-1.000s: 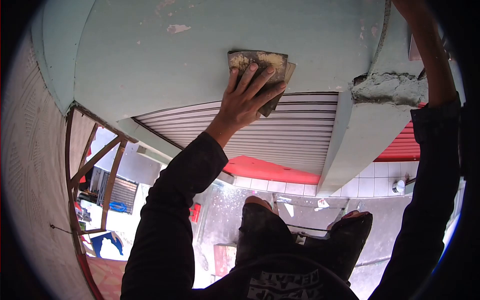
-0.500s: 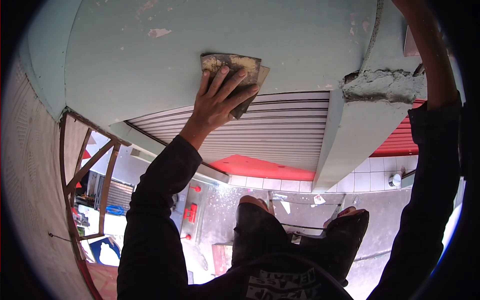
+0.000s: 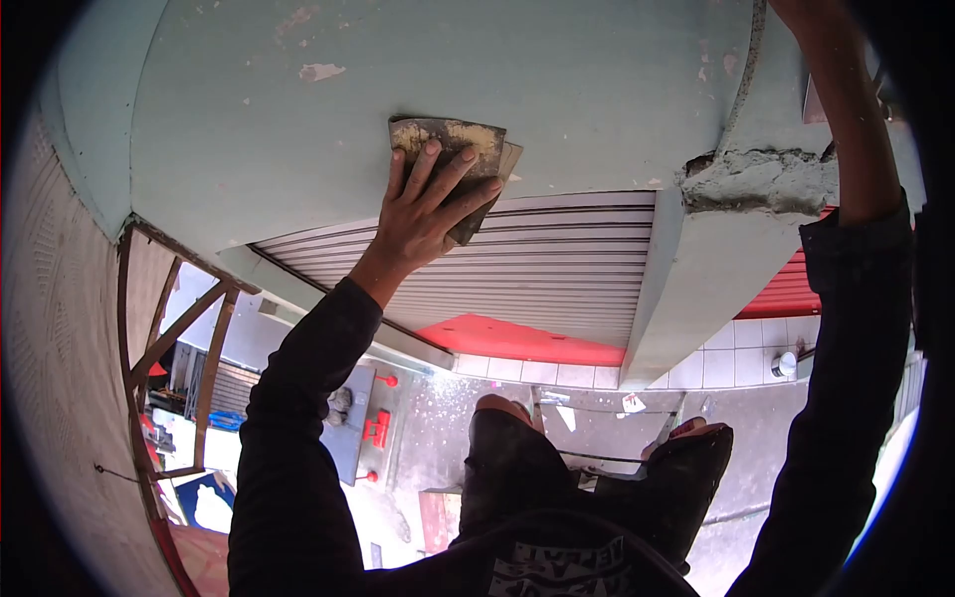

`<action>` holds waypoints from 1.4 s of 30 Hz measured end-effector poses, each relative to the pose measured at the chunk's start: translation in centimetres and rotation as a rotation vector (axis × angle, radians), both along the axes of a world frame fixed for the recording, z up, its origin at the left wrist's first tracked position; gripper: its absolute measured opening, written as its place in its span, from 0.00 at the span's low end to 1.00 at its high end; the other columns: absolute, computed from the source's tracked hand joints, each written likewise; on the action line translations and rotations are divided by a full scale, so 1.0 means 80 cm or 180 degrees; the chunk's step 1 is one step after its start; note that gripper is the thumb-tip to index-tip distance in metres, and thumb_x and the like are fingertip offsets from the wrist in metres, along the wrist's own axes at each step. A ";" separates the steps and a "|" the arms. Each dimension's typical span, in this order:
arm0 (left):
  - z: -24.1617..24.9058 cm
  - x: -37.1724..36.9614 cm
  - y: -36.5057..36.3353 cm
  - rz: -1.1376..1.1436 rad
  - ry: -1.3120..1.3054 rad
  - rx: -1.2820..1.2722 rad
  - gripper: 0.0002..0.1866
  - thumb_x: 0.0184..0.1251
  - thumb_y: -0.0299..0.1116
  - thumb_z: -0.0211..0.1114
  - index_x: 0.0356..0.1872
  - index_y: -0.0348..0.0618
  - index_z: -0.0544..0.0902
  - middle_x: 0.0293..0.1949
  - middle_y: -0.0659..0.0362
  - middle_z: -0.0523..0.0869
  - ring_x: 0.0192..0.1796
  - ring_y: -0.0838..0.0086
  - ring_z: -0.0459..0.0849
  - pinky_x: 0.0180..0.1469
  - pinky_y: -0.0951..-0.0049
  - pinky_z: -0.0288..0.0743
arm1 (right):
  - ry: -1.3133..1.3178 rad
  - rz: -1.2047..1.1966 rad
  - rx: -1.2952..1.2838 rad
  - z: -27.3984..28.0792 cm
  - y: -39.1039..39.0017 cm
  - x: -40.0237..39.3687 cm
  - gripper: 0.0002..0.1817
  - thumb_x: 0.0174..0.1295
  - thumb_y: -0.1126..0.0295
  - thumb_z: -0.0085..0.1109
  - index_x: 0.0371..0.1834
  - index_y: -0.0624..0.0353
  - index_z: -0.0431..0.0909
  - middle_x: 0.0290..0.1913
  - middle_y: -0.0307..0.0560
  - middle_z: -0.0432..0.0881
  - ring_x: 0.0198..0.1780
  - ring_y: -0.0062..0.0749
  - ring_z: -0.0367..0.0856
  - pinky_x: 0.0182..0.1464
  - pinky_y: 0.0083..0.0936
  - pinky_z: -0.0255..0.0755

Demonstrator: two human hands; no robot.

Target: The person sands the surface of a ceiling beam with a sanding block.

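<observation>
My left hand (image 3: 423,204) lies with fingers spread over a worn, folded sheet of sandpaper (image 3: 453,131). It presses the sheet against the pale green painted wall (image 3: 557,90), just above a ribbed metal shutter (image 3: 537,259). The sheet is brown with yellowish scuffed patches, and a lower corner hangs over the shutter's top edge. My right arm (image 3: 865,129) reaches up along the right side. Its hand lies beyond the top of the view, so what it touches is hidden.
A pillar (image 3: 676,289) with a broken, rough concrete patch (image 3: 761,181) stands to the right. Far below are the ground (image 3: 597,428), a white-tiled ledge (image 3: 736,360) and a bluish table (image 3: 350,428). A wooden frame (image 3: 211,368) hangs at left. Paint is chipped (image 3: 320,72).
My left hand and the sandpaper have shifted slightly left and down across the wall. The right arm has moved a little left.
</observation>
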State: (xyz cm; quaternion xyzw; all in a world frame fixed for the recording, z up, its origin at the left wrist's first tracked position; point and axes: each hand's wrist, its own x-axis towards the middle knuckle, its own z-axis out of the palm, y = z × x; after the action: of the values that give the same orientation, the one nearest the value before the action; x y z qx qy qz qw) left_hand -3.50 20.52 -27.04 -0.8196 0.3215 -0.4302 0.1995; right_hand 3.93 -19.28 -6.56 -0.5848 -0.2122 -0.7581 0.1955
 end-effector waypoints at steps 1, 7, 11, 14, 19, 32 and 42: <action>-0.003 -0.003 0.001 0.0000 0.0033 -0.0044 0.32 0.61 0.43 0.76 0.68 0.81 0.79 0.81 0.62 0.61 0.85 0.54 0.44 0.83 0.42 0.30 | -0.0053 -0.0096 -0.0017 -0.001 0.005 -0.007 0.31 0.74 0.53 0.57 0.17 0.65 0.68 0.15 0.56 0.62 0.16 0.45 0.64 0.26 0.41 0.62; -0.005 -0.002 -0.054 0.0217 0.0165 -0.0094 0.34 0.59 0.40 0.76 0.68 0.82 0.78 0.82 0.65 0.60 0.86 0.56 0.43 0.84 0.42 0.29 | 0.0106 -0.0075 0.0133 -0.001 -0.001 0.003 0.32 0.75 0.51 0.55 0.17 0.65 0.67 0.16 0.56 0.61 0.17 0.43 0.64 0.28 0.42 0.63; -0.001 -0.007 -0.013 0.0261 0.0129 0.0065 0.34 0.58 0.46 0.76 0.68 0.87 0.76 0.81 0.69 0.62 0.85 0.62 0.47 0.85 0.47 0.31 | 0.0169 -0.0510 -0.0011 0.002 -0.005 -0.009 0.31 0.75 0.51 0.55 0.19 0.66 0.67 0.16 0.55 0.61 0.18 0.43 0.64 0.29 0.42 0.63; -0.005 -0.005 0.008 0.0159 0.0005 0.0119 0.35 0.57 0.45 0.77 0.68 0.85 0.77 0.81 0.69 0.61 0.85 0.61 0.46 0.85 0.45 0.30 | -0.0172 -0.0302 -0.0055 -0.005 0.009 -0.013 0.32 0.76 0.50 0.55 0.19 0.66 0.66 0.16 0.54 0.60 0.17 0.42 0.62 0.29 0.42 0.62; -0.002 -0.008 -0.054 0.0293 0.0412 0.0119 0.40 0.51 0.37 0.79 0.69 0.80 0.77 0.82 0.68 0.59 0.86 0.58 0.44 0.84 0.43 0.29 | -0.0186 -0.0454 0.0008 0.000 0.010 0.000 0.31 0.76 0.51 0.54 0.20 0.66 0.66 0.17 0.54 0.59 0.18 0.43 0.61 0.29 0.41 0.62; -0.017 0.008 -0.089 0.0096 -0.0065 0.0339 0.37 0.62 0.32 0.66 0.72 0.84 0.72 0.80 0.77 0.62 0.84 0.71 0.49 0.86 0.53 0.32 | 0.0823 -0.0806 -0.0068 0.013 -0.004 -0.021 0.30 0.75 0.52 0.56 0.20 0.65 0.64 0.19 0.55 0.58 0.20 0.40 0.62 0.31 0.41 0.63; 0.003 -0.049 0.135 0.0379 0.0173 0.0004 0.29 0.63 0.37 0.72 0.66 0.75 0.81 0.82 0.61 0.59 0.85 0.55 0.44 0.83 0.41 0.33 | 0.0068 -0.0199 0.0090 0.002 0.002 -0.001 0.31 0.75 0.53 0.57 0.19 0.66 0.64 0.17 0.53 0.57 0.17 0.36 0.58 0.26 0.39 0.60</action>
State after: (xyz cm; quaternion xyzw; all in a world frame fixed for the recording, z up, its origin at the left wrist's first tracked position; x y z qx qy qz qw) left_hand -7.41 31.36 -26.82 -0.8485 0.2778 -0.3950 0.2164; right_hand 3.87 -19.10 -6.38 -0.5964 -0.1809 -0.7605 0.1822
